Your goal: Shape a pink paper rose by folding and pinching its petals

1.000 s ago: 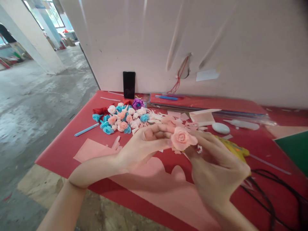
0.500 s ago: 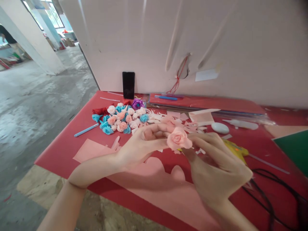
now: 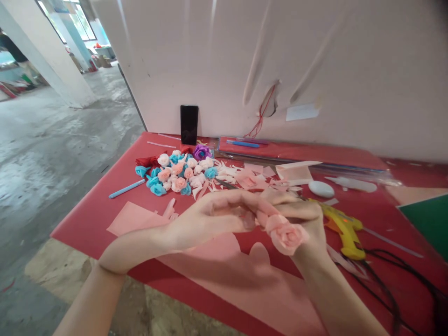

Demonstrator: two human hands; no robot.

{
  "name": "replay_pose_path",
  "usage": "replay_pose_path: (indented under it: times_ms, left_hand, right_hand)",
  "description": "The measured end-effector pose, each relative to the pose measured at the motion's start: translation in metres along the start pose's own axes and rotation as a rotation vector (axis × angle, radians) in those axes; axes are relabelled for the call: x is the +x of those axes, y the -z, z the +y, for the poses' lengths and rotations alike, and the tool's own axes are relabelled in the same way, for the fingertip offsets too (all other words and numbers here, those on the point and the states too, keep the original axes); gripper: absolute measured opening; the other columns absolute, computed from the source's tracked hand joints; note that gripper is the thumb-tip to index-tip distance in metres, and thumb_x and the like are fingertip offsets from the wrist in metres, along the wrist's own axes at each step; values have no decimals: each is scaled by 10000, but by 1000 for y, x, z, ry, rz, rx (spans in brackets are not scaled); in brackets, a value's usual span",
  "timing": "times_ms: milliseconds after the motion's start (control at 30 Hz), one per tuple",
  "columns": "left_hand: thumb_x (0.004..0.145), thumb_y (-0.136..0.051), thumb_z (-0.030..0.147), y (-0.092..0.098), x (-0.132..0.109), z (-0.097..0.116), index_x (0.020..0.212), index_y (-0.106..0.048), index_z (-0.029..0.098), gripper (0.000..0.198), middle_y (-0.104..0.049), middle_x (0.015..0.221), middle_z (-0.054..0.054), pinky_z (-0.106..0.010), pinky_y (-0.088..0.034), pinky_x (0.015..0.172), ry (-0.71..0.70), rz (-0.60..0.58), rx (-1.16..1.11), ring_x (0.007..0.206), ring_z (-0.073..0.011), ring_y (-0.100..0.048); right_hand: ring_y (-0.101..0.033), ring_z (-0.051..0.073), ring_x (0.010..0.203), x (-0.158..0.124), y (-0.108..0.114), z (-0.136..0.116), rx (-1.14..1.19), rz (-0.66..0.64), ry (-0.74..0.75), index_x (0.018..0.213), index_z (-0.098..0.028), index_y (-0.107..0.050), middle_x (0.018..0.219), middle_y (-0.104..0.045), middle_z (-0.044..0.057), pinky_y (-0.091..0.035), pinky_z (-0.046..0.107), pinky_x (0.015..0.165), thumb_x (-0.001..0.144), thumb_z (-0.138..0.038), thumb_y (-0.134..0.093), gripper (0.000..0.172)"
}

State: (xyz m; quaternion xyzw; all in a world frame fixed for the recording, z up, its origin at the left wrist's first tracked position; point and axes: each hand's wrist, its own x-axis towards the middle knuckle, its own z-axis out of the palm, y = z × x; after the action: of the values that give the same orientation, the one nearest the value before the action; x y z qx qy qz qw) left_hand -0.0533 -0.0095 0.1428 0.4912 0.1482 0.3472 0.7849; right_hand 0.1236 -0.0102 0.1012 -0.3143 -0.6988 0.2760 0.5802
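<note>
A pink paper rose (image 3: 287, 235) is pinched at its base by the fingertips of my left hand (image 3: 206, 219), its bloom facing down and to the right. Behind the rose, my right hand (image 3: 304, 210) reaches across the table, fingers pointing left. Its fingertips are blurred and partly hidden, so their grip is unclear. Close to them, a dark scissor-like blade (image 3: 227, 184) lies among cut paper scraps. Under both hands spreads a long pink paper sheet (image 3: 245, 275) with a scalloped edge.
Several paper flowers (image 3: 177, 172) are heaped at the left. A yellow glue gun (image 3: 348, 233) with a black cord lies at the right, near a white oval object (image 3: 321, 188). A phone (image 3: 189, 124) leans against the pale panel. A blue pen (image 3: 126, 189) lies at the left.
My right hand has left the rose and moved forward behind it. The rose, now in my left hand alone, has shifted right and lower. The glue gun shows more fully.
</note>
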Motion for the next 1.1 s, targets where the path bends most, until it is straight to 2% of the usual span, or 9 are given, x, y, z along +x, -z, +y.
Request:
replay_pose_path:
  times_ms: [167,300,400,567,667,800,967,1100]
  left_hand:
    - [803,-585,102,0,-2,3,792,-675,149,103,-615,749,-6,-227,-492,770,7,-10,74,726,-98,-585]
    - [827,-558,162,-1,-4,5,812,-639,152,83,-623,766,-16,-310,-490,822,37,-57,95,805,-150,-620]
    - [838,-554,199,-5,-5,7,802,-617,143,91,-641,798,-47,-361,-500,799,65,-55,134,818,-184,-625]
    - [847,-538,159,-10,-6,11,770,-596,147,97,-630,757,-40,-289,-508,709,6,-59,238,756,-150,-622]
    - [841,-543,114,-11,-6,13,734,-608,136,127,-642,750,-39,-242,-502,704,-81,-67,374,730,-116,-605]
    - [841,-571,123,-9,-6,14,739,-647,133,128,-677,709,-42,-230,-486,744,-177,-69,538,755,-119,-592]
    - [803,-623,115,-7,-7,12,665,-653,140,144,-660,632,-23,-230,-473,723,-197,-38,606,691,-112,-573]
    - [793,-625,92,-6,-7,11,648,-645,145,156,-655,607,-12,-232,-461,711,-153,-43,576,668,-107,-563]
  right_hand:
    - [-606,123,509,4,0,-6,71,-18,86,645,-269,-709,592,-656,-16,-534,240,477,776,-379,-713,172]
    - [-631,132,564,6,5,-13,33,-52,147,727,-274,-731,652,-682,-11,-546,251,518,813,-288,-685,99]
    - [-641,141,610,6,11,-18,-34,-77,215,782,-267,-728,696,-690,-13,-549,266,548,816,-195,-671,97]
    - [-640,138,656,6,18,-26,-225,-131,369,808,-221,-678,754,-689,-3,-545,277,600,824,-63,-602,177]
    - [-636,132,668,6,18,-30,-257,-149,400,806,-204,-658,756,-685,2,-537,265,594,834,-57,-583,167]
    - [-624,136,658,7,17,-33,-296,-183,395,787,-199,-638,744,-682,3,-527,269,581,833,-65,-585,151]
    - [-623,141,644,9,18,-33,-326,-203,418,788,-211,-642,716,-691,-5,-529,273,572,826,-74,-592,151]
    - [-626,151,629,8,18,-33,-342,-206,430,789,-230,-659,707,-704,-7,-530,286,554,841,-102,-580,159]
